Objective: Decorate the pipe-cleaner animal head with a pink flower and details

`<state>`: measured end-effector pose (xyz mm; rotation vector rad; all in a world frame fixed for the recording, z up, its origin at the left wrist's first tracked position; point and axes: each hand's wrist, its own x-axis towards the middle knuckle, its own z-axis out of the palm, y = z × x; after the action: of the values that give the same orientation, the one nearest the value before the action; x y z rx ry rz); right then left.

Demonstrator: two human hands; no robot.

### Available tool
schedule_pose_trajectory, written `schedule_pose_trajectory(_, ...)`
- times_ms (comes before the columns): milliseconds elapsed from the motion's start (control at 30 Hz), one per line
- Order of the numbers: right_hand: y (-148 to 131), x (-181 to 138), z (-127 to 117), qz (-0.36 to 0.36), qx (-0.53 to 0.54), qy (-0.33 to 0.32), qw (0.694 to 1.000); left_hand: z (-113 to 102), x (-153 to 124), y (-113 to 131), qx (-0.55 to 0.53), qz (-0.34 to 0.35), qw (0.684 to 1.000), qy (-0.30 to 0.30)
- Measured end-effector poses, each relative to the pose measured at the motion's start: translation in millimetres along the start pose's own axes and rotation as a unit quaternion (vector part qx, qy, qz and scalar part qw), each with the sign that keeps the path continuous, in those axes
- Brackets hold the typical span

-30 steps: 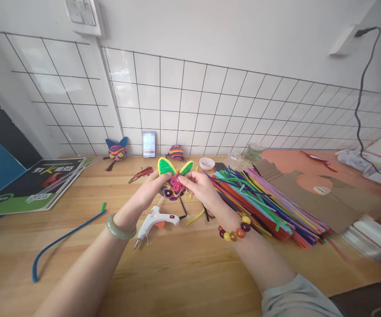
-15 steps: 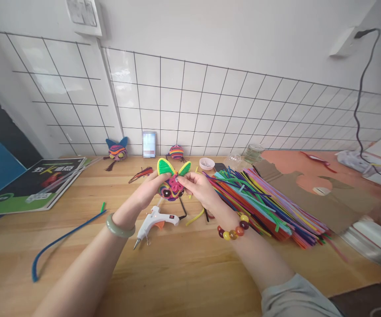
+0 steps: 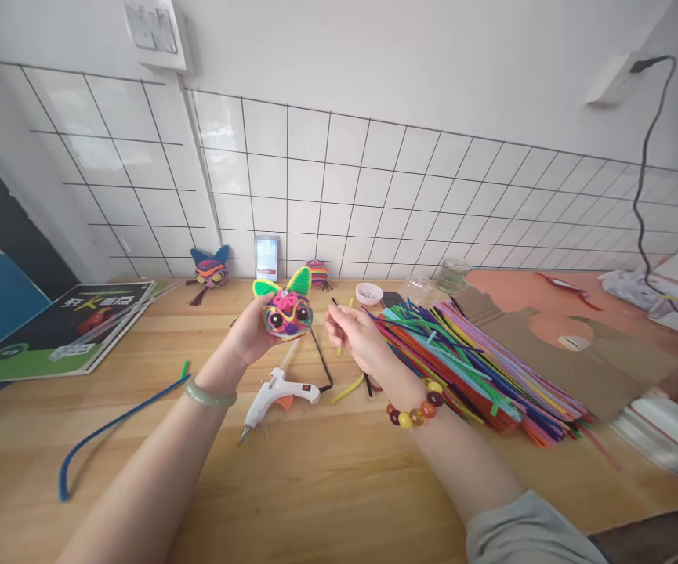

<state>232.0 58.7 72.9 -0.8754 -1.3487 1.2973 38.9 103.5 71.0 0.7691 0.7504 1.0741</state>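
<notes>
My left hand (image 3: 250,333) grips a pipe-cleaner animal head (image 3: 289,315) from its left side, above the table. The head has green ears edged in yellow, dark shiny eyes, a blue nose and a pink flower shape on the forehead. To the right of it, apart from it, my right hand (image 3: 355,333) is closed with thumb and fingertips together; whatever they pinch, if anything, is too small to make out. Below the head lies a white glue gun (image 3: 277,395), its nozzle pointing down-left.
Pipe cleaners (image 3: 468,360) lie bundled at right beside cut cardboard (image 3: 609,368). A blue pipe cleaner (image 3: 109,427) and a book (image 3: 74,321) are at left. Along the wall stand a blue-eared head (image 3: 210,268), a phone (image 3: 266,257), a striped ball (image 3: 317,274) and a pink bowl (image 3: 368,294).
My right hand has let go of the animal head and drawn slightly right. My left hand has moved the head left and tilted it, so its face shows fully.
</notes>
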Motion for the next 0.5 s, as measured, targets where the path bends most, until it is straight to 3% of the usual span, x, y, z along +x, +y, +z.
schedule_pose_trajectory(200, 3, -1, 6, 0.024, 0.003, 0.003, 1.0, -11, 1, 9, -0.054, 0.011, 0.998, -0.034)
schedule_pose_trajectory(500, 6, -1, 7, 0.042, -0.007, -0.004, 0.999, -24, 8, 7, -0.039, 0.061, 0.992, -0.102)
